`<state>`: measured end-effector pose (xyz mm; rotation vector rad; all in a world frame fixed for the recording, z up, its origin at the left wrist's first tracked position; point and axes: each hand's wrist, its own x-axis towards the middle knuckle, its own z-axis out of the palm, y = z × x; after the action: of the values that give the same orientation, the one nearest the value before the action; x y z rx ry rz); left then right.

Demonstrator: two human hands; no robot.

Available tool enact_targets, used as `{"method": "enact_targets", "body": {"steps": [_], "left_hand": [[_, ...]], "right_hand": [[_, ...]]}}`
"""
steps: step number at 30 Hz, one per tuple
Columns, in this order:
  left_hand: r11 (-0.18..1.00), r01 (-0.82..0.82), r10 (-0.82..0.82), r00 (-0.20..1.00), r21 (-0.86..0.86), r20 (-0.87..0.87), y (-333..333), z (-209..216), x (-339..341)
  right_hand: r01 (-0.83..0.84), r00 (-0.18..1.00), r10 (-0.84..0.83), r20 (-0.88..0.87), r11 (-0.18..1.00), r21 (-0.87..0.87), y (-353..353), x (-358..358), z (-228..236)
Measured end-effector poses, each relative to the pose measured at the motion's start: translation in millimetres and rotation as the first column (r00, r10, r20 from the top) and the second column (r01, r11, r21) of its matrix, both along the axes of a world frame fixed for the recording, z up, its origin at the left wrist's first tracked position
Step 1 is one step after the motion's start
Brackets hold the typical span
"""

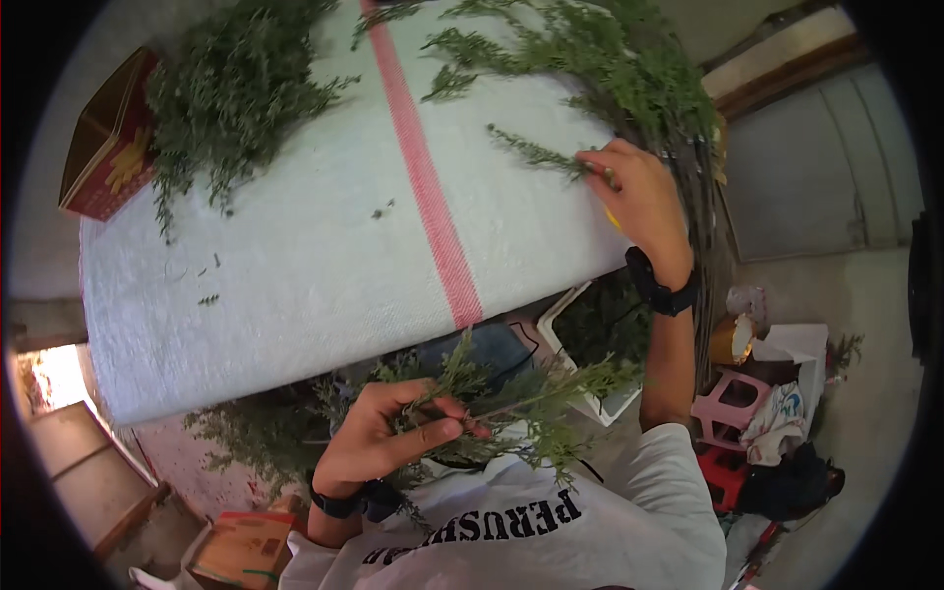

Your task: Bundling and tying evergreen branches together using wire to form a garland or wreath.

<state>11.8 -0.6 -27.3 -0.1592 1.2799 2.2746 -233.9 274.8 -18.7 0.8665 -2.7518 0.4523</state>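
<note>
Close to my body, my left hand (379, 438) is closed around the stem of a green leafy branch (560, 413), whose feathery side shoots spread to the right. My right hand (644, 202) reaches over the right part of the table and pinches a small leafy sprig (534, 152), its tip pointing left. A bit of something yellow (613, 218) shows under the right palm; its kind is hidden. Beneath both hands' work area lies a white woven sheet (295, 295) with a red stripe, covering the table. A few leaf scraps (208, 300) are scattered on it.
A bushy heap of greenery (241, 88) lies at the far left beside a red open box (108, 138). Long-stemmed branches (639, 74) line the right edge. Below the table are a white crate (565, 344) and more foliage. A pink stool (730, 405) stands at right, a cardboard box (241, 551) at lower left.
</note>
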Motion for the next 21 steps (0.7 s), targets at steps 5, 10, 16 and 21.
{"method": "enact_targets", "body": {"steps": [5,10,16,21], "left_hand": [[1.000,0.004,-0.004,1.000,-0.014,-0.025,2,1,-8],[0.995,-0.096,0.097,0.991,0.019,-0.093,2,-9,-4],[0.999,-0.029,0.028,0.998,0.017,0.049,-5,-1,2],[1.000,-0.009,0.008,1.000,-0.026,-0.017,-1,-6,-1]], "right_hand": [[0.061,0.984,-0.044,0.175,0.994,-0.090,-12,12,11],[0.201,0.848,-0.064,0.526,0.957,-0.208,-33,37,21],[0.104,0.724,0.053,0.688,0.977,-0.184,-34,52,13],[0.201,0.742,0.069,0.667,0.926,-0.319,-41,55,23]]}}
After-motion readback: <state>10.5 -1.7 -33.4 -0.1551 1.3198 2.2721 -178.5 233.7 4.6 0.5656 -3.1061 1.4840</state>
